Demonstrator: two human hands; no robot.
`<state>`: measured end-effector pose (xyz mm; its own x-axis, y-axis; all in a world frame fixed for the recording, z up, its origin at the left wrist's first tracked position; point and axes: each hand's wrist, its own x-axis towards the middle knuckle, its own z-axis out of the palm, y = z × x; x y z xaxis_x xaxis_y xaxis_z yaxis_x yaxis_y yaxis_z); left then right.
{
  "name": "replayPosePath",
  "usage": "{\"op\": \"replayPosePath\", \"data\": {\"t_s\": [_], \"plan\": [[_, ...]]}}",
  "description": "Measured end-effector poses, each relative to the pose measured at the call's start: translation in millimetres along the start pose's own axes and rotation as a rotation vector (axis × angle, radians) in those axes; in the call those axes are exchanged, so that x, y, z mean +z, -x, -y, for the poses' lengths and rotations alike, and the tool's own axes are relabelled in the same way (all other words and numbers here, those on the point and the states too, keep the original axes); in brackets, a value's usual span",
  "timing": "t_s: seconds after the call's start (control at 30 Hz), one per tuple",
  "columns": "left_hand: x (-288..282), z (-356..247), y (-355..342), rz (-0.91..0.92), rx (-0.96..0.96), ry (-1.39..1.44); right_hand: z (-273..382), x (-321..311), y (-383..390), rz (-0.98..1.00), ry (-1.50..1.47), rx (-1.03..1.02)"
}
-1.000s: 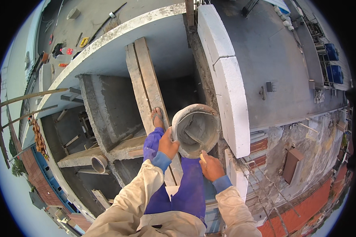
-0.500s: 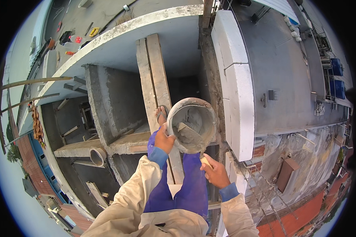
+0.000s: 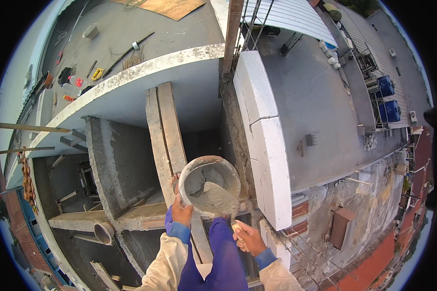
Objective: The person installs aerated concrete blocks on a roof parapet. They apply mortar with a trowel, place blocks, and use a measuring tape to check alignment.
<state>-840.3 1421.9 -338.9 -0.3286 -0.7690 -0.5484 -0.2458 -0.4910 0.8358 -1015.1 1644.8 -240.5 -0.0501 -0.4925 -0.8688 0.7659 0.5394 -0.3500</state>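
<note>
A round bucket (image 3: 184, 178) with a mortar-crusted rim is in front of me, over the wooden planks. My left hand (image 3: 181, 211) grips its near left rim, thumb on the outside. Grey wet mortar (image 3: 197, 198) lies inside. My right hand (image 3: 248, 238) is closed around the pale handle of a trowel (image 3: 220, 198), just off the bucket's near right side. The trowel's blade reaches over the rim into the bucket and is coated with mortar; whether it carries a load I cannot tell.
Two long planks (image 3: 169, 128) span a deep opening under my feet. To the right runs a wall topped with white blocks (image 3: 271, 160), above a much lower grey roof. Concrete beams (image 3: 77, 220) cross at left; another bucket (image 3: 103, 233) sits there. Tools lie on the far slab.
My view has tilted up and shifted right, so the scene sits lower and further left. The trowel blade looks turned, lying further right in the bucket. Both hands keep their grips.
</note>
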Motion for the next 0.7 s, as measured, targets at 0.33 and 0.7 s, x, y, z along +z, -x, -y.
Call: {"op": "replayPosePath", "data": {"t_s": [0.33, 0.7], "plan": [[-22, 38, 13, -0.131, -0.332, 0.188, 136, -39, -120, 0.15, -0.449, -0.374], [-98, 55, 77, -0.051, -0.361, 0.22, 399, -31, -331, -0.73, 0.242, -0.835]]}}
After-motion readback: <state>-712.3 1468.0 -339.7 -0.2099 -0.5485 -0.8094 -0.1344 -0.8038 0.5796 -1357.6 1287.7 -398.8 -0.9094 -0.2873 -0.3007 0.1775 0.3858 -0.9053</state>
